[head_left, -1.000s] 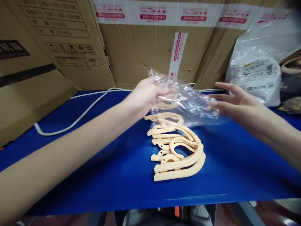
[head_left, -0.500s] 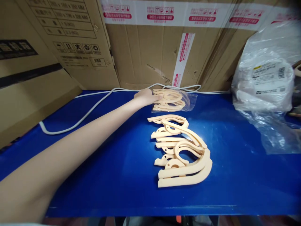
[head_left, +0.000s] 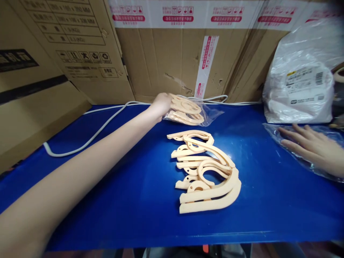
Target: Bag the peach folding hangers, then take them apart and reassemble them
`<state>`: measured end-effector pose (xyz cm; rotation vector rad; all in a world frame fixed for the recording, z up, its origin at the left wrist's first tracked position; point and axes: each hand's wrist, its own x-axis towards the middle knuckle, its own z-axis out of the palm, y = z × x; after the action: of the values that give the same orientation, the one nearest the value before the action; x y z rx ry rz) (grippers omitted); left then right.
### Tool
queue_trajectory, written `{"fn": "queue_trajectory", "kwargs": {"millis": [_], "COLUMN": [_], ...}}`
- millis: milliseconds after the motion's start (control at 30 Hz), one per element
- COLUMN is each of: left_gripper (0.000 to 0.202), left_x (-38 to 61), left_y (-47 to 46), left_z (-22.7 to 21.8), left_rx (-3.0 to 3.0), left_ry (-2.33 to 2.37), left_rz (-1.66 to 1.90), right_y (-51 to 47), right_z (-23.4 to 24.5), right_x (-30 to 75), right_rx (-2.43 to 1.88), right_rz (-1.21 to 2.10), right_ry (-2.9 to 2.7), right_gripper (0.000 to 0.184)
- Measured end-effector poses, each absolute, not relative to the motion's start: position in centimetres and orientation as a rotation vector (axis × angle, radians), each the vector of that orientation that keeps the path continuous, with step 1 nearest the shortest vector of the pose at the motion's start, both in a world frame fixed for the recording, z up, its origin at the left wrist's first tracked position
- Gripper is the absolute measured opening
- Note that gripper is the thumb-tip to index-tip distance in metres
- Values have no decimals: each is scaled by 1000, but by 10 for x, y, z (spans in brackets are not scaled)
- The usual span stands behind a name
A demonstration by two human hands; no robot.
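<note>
The left hand (head_left: 161,105) grips a transparent plastic bag (head_left: 210,115) of curved cream hangers (head_left: 186,118) at the blue table's (head_left: 129,215) back, its long axis pointing rightward; the right hand (head_left: 313,147) spreads over clear film (head_left: 272,132).

I record the tabletop (head_left: 120,208) as plain deep blue, the curved pieces (head_left: 209,206) uniformly pale cream, the cable (head_left: 57,154) white. I find the carton (head_left: 88,87) brown with black print, the tape (head_left: 153,19) white, patterned in repeating red labels.
</note>
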<state>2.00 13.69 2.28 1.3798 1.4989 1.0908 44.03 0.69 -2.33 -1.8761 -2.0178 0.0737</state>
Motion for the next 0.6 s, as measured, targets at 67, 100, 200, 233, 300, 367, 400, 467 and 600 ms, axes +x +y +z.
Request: {"fn": "queue_trajectory", "kwargs": {"millis": [67, 100, 200, 233, 300, 367, 400, 467, 600], "left_gripper": [19, 18, 7, 2, 6, 14, 17, 23, 34], "left_x": [16, 15, 11, 11, 10, 9, 7, 1, -13], "left_y": [127, 121, 106, 100, 89, 76, 69, 53, 23], "left_z": [26, 28, 29, 30, 31, 32, 33, 32, 28], "left_rx": [1327, 1303, 1228, 1202, 1153, 1108, 1081, 1021, 916], "left_ry": [1425, 1387, 1288, 1262, 1221, 1193, 1166, 1097, 1065], "left_rz": [1211, 1262, 1348, 1357, 1361, 1353, 1347, 1332, 1309], "right_y": [6, 4, -4, -6, -7, -1, 4, 17, 37], "right_z": [-6, 5, 36, 44, 54, 60, 61, 62, 56], "right_x": [427, 412, 339, 313, 268, 242, 237, 237, 248], "right_rx": [-1707, -1646, -1355, -1168, -839, -738, -791, -1005, -1330], "right_rz": [-53, -122, -299, -399, -523, -581, -577, -507, 132], "right_ry": [-2168, -2178, -2291, -2347, -2501, -2525, -2487, -2358, -2141], "right_gripper": [67, 56, 46, 45, 44, 35, 30, 23, 16]}}
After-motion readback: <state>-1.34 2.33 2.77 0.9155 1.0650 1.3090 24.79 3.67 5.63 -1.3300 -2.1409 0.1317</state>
